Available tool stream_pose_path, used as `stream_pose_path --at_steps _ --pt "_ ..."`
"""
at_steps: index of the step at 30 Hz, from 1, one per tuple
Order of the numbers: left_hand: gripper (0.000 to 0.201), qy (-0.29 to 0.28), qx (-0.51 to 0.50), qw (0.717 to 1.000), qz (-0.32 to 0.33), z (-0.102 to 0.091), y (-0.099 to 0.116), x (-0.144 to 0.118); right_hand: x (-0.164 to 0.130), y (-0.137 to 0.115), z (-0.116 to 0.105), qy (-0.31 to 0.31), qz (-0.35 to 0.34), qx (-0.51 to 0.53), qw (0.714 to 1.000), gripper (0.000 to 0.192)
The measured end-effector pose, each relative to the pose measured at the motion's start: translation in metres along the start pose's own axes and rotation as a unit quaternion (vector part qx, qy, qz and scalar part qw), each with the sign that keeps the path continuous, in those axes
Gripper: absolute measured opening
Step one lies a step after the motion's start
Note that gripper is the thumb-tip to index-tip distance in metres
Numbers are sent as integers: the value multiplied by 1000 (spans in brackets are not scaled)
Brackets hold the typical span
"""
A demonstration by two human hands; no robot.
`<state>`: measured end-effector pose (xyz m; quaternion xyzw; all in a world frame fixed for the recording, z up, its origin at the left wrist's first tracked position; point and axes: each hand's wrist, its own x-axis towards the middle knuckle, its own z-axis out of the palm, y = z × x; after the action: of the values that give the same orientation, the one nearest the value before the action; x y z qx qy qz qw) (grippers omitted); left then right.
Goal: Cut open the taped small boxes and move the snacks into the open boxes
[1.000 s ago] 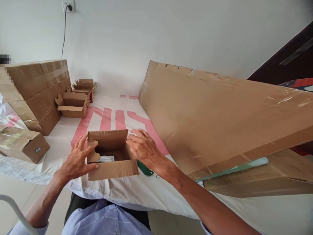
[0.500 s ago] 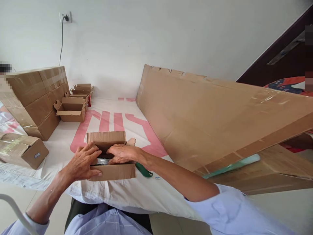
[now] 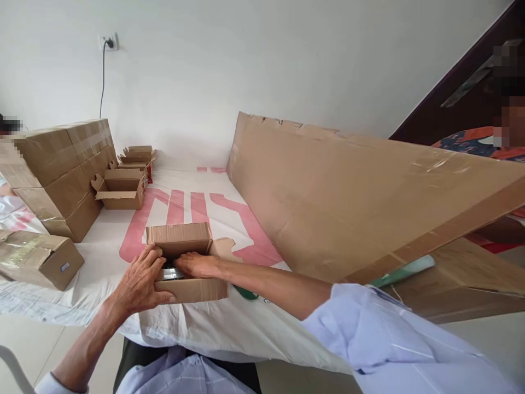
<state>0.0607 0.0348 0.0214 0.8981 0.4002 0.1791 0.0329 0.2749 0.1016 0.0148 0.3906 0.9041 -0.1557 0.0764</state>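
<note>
A small open cardboard box [image 3: 197, 290] sits near the front edge of the cloth-covered table [image 3: 98, 246], its back flap raised. My left hand [image 3: 141, 282] grips its left side, thumb on the front wall and fingers over the left flap. My right hand [image 3: 194, 264] reaches across into the box, fingers pressing down on the contents. A silvery item [image 3: 168, 272] shows between the two hands inside the box. What else lies in the box is hidden.
A huge flattened cardboard sheet [image 3: 348, 202] leans across the right half of the table. Large taped cartons [image 3: 61, 169] stand at far left, a smaller carton [image 3: 39, 260] in front of them. Open small boxes [image 3: 121, 189] sit at the back left. A green strap [image 3: 246, 294] lies beside the box.
My right hand moved from the box's right flap into the box and pressed down on the contents. My left hand shifted a little, staying on the left side. The camera tilted slightly.
</note>
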Motion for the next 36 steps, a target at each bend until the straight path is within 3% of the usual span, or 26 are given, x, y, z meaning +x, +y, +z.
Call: stream_pose_path --at_steps 3,6,8,10,13,16,19,21,23,26,29,32,36 --pt "89 40 -25 999 -24 1 -2 -9 -26 3 -26 27 27 28 999 29" --pt "95 62 -64 994 -63 -4 -6 -16 -63 12 -51 102 98 185 973 33" --pt "87 80 -88 989 -90 -9 -10 -17 -84 16 -60 170 84 328 925 33" --pt "76 111 -111 981 -115 -15 -12 -13 -97 17 -59 215 9 472 855 35" --pt "69 153 -202 958 -136 -23 -8 3 -95 12 -42 222 -73 630 740 39" --pt "70 163 -378 903 -124 -29 3 23 -80 -1 -23 217 -96 700 674 39" --pt "73 129 -552 822 -53 -32 18 42 -65 -15 -11 221 -119 728 638 41" --pt "73 123 -606 785 -22 -34 24 51 -58 -23 -7 224 -129 740 621 43" --pt "73 137 -615 776 -20 -34 26 56 -53 -26 -5 223 -136 745 613 46" --pt "73 150 -616 773 -27 -32 19 62 -46 -24 -7 231 -132 725 635 52" --pt "72 163 -639 750 -45 -27 8 69 -33 -16 -9 248 -125 699 659 55" --pt "72 156 -668 725 -65 -21 -3 74 -13 -8 -9 251 -123 702 655 56" --pt "76 148 -679 712 -102 -19 -17 82 14 0 -12 250 -107 717 642 47"
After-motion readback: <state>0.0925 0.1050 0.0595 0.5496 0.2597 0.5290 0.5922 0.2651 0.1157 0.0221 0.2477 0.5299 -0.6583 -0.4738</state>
